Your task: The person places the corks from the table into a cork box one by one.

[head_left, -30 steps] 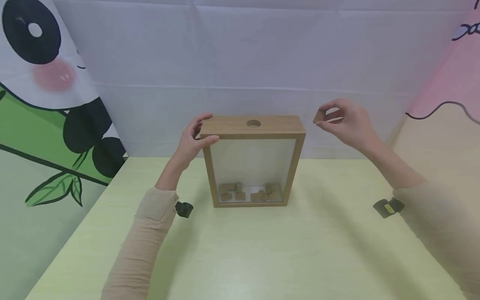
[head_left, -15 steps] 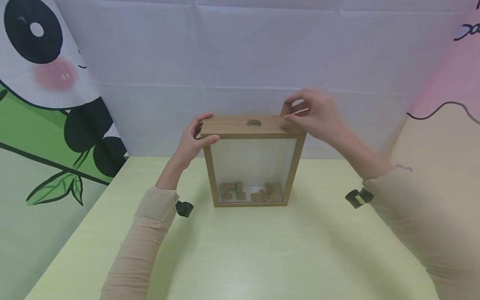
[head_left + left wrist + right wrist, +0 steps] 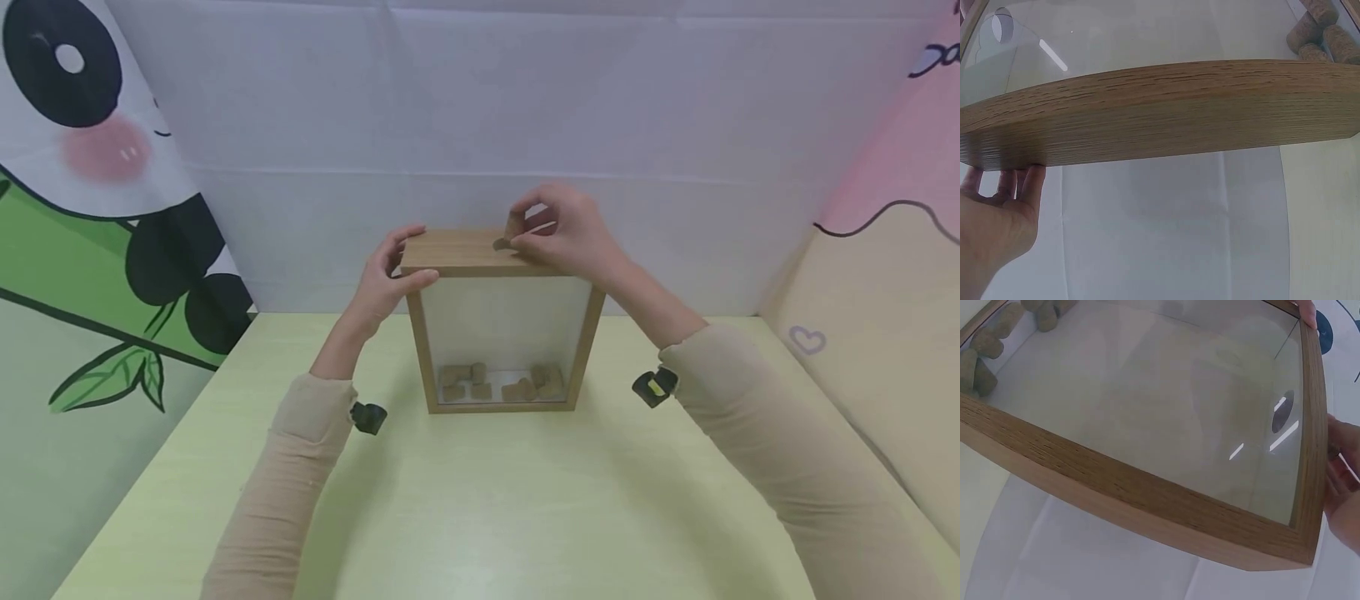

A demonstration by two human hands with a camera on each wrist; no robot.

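A wooden box frame [image 3: 480, 254] with a glass front stands upright on the yellow-green table [image 3: 480, 500]. Several corks [image 3: 498, 383] lie at its bottom behind the glass. My left hand [image 3: 399, 262] grips the frame's top left corner, thumb on the front. My right hand [image 3: 528, 233] pinches a cork [image 3: 514, 225] right over the round hole [image 3: 499, 244] in the top, which it partly hides. In the left wrist view the frame's side [image 3: 1160, 112] fills the middle, with my left hand [image 3: 997, 219] below it. The right wrist view shows the glass [image 3: 1147, 406], the corks [image 3: 985, 350] and my right fingers [image 3: 1341, 481].
A white cloth backdrop [image 3: 480, 125] hangs close behind the frame. A panda-print cloth [image 3: 90, 167] bounds the left side and a beige and pink cloth [image 3: 885, 317] the right. Small black cameras [image 3: 367, 417] [image 3: 654, 387] sit at both wrists.
My right hand has carried the cork leftward, from beyond the frame's right corner to above the hole in the top. The left hand and the frame have stayed put.
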